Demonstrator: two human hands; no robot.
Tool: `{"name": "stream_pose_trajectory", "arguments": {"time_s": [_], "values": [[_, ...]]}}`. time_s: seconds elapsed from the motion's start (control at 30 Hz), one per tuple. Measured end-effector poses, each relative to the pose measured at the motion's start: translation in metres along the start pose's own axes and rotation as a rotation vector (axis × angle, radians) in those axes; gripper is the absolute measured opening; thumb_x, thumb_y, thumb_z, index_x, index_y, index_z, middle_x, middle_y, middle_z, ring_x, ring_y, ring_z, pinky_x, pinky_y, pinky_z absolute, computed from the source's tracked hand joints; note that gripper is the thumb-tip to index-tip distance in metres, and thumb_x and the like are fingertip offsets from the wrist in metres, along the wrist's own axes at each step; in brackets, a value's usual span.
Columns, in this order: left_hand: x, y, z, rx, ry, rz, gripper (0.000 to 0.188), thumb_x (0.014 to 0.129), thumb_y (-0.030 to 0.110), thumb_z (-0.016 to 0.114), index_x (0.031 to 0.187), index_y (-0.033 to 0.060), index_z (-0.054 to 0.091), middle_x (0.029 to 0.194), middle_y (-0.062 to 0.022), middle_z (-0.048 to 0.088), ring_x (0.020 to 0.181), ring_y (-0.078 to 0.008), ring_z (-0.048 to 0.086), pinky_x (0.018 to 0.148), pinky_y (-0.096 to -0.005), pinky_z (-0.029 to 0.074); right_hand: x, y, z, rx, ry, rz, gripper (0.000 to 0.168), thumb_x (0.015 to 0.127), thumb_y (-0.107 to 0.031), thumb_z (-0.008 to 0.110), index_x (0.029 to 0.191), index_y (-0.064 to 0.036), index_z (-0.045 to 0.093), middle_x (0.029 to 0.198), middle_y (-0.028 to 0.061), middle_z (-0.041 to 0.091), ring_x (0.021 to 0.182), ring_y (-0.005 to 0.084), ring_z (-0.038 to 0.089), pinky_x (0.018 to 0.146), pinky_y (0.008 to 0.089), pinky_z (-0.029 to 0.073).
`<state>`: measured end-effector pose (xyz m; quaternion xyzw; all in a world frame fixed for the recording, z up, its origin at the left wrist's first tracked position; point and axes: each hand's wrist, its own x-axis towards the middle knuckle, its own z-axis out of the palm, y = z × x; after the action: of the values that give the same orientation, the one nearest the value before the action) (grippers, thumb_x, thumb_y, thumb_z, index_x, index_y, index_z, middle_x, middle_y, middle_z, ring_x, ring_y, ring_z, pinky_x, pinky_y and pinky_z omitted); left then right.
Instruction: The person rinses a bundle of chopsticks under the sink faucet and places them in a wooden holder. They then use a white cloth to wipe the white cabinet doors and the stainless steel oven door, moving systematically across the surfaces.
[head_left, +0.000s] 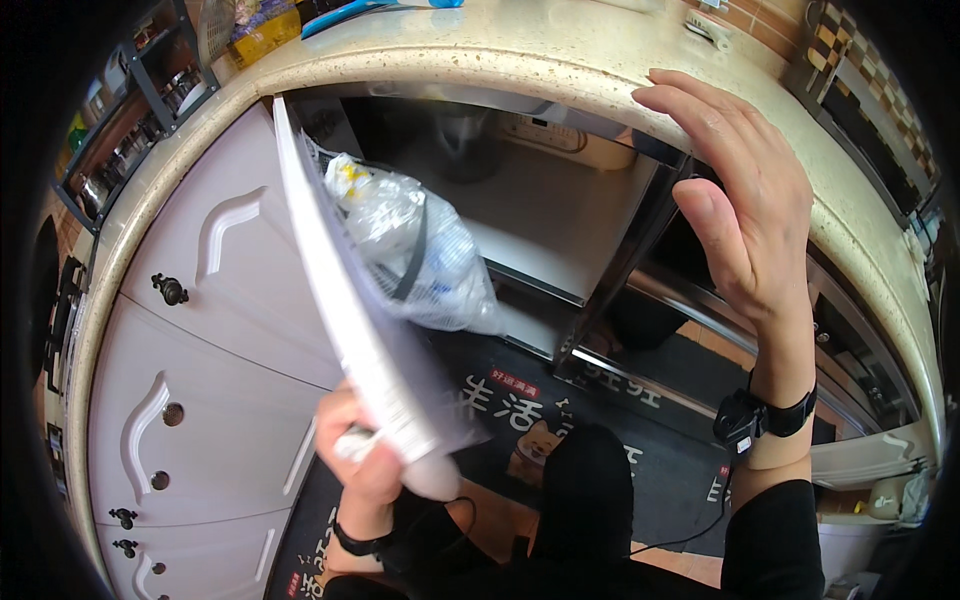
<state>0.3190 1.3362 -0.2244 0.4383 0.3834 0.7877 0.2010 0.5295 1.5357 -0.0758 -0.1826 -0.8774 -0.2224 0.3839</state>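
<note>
My left hand (360, 450) is closed at the outer edge of an open white cabinet door (330, 300), with a small white thing, blurred, between its fingers. On the door's inner side hangs a mesh holder (442, 255) filled with crumpled clear and white plastic bags. Behind it the cabinet (525, 217) stands open; a steel pot and a cream appliance with a control panel (547, 135) are inside. My right hand (750, 180) is raised, its fingers apart and holding nothing, over the front edge of the speckled countertop. Whether it touches the counter, I cannot tell.
A blue-handled tool (337, 19) lies on the countertop (510, 45). At the left are closed lilac-white cabinet doors (217, 360) with dark knobs, and a dark rack (135, 97) with jars. Glossy dark appliance fronts are at the right. A dark printed mat (495, 367) covers part of the tiled floor.
</note>
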Motion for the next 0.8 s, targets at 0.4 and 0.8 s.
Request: {"name": "stream_pose_trajectory", "arguments": {"time_s": [0.4,0.8], "values": [[0.073,-0.078,0.118,0.179,-0.313,0.107,0.017,0.085,0.012,0.065,0.096,0.0037,0.055,0.087,-0.0028,0.055,0.079,-0.0082,0.051,0.069,-0.0234,0.043,0.004,0.000,-0.010,-0.008,-0.024,-0.038,0.047,0.088,-0.045,0.047,0.111,-0.007,0.062,0.117,0.0145,0.060,0.106,0.0343,0.056,0.087,0.0393,0.044],[0.076,-0.071,0.091,0.196,-0.319,-0.109,0.039,0.086,0.020,0.067,0.119,0.0048,0.053,0.093,-0.0072,0.062,0.084,-0.0130,0.059,0.077,-0.0275,0.047,0.003,-0.009,-0.011,-0.140,-0.133,0.061,0.044,0.092,-0.040,0.045,0.119,-0.009,0.059,0.128,0.0146,0.054,0.121,0.0316,0.049,0.100,0.0386,0.037]]}}
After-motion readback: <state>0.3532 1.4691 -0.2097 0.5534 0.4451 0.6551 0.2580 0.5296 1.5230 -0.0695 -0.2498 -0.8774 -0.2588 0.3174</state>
